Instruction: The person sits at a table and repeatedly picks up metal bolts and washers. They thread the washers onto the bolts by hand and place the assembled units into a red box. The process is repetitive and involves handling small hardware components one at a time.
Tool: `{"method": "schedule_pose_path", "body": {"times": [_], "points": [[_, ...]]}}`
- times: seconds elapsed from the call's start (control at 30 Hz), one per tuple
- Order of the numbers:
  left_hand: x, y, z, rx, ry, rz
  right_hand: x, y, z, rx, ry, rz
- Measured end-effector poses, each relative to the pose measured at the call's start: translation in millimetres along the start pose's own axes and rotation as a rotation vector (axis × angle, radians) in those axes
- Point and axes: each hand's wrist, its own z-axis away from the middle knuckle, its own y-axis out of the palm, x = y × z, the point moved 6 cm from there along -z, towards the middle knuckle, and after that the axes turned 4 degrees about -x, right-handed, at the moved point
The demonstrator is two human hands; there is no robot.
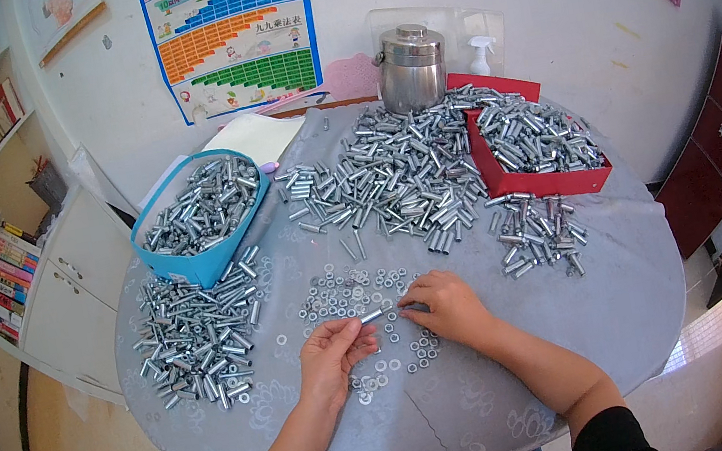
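Low over the near middle of the table, my left hand pinches a silvery sleeve anchor bolt between thumb and fingers, its end pointing right. My right hand is at that end, fingertips drawn together; whatever small part they hold is hidden. Just beyond both hands spreads a cluster of hex nuts and washers. More nuts lie beside my right hand, and flat washers lie near my left wrist. To the left sits a heap of anchor bolts.
A blue box full of anchors stands at the left. A large pile of bolts covers the far middle, against a red box of anchors. Behind stand a steel canister and a spray bottle. More bolts lie right.
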Motion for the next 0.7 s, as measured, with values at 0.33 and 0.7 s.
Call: {"method": "schedule_pose_path", "body": {"times": [0.33,0.7], "points": [[1,-1,-1,-0.003,0.010,-0.013,-10,1,1,-0.016,0.387,-0.484],[7,-3,-4,0.026,-0.052,0.060,-3,15,6,-0.004,0.471,-0.978]]}}
